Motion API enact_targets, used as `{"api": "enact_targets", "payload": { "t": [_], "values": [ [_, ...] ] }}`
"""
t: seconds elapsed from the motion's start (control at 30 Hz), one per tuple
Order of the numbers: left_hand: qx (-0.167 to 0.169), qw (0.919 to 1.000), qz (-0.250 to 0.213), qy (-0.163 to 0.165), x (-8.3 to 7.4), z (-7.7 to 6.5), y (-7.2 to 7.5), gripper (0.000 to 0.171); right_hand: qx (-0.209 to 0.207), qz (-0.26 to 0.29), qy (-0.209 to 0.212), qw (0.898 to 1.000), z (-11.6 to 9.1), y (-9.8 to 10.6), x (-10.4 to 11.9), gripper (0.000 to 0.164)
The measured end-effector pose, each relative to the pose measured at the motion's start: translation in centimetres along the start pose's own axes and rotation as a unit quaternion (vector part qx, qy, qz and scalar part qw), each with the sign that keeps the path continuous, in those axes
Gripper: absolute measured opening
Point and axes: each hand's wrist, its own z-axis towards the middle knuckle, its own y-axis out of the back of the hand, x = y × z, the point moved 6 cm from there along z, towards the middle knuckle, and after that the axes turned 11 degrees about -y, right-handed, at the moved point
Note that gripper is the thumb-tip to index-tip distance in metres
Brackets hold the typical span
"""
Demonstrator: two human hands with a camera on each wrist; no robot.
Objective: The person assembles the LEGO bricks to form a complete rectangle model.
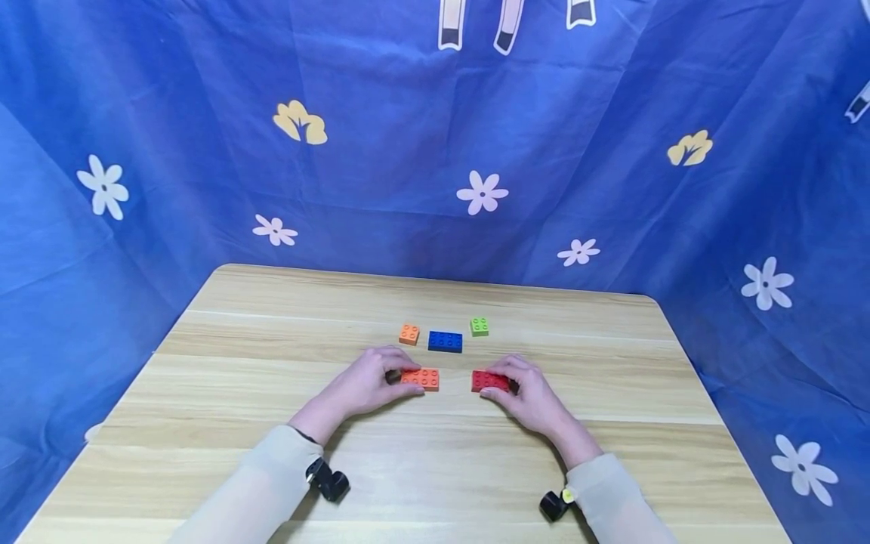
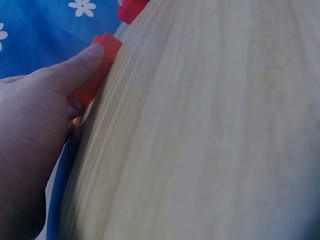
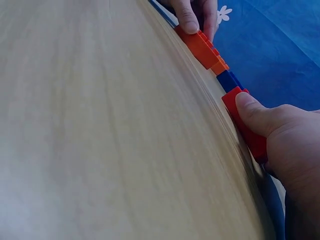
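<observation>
My left hand pinches a long orange toy brick between thumb and fingers, at its left end. Across a short gap, my right hand pinches a long red brick in the same manner. Both bricks sit studs up at the tabletop. In the left wrist view the thumb lies along the side of the orange brick, with a corner of the red brick beyond. The right wrist view has the thumb pressed to the red brick.
Behind the hands lie a small orange brick, a long blue brick and a small green brick. They rest on a light wooden table. A blue patterned curtain surrounds the table's back and sides.
</observation>
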Motion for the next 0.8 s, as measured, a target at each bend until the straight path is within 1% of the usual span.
{"api": "enact_targets", "payload": {
  "t": [0.27,0.53,0.8],
  "values": [
    [0.0,1.0,-0.005,-0.003,-0.2,0.3,-0.4,0.045,-0.001,-0.002,0.008,1.0,0.1,-0.5,0.4,0.034],
    [-0.003,1.0,-0.005,-0.003,-0.2,0.5,-0.5,0.044,0.012,-0.001,-0.008,1.0,0.3,-0.9,0.6,0.035],
    [0.001,1.0,-0.007,0.001,-0.6,0.7,-0.6,0.045,0.011,-0.002,-0.002,1.0,0.4,-1.1,0.8,0.036]
  ]
}}
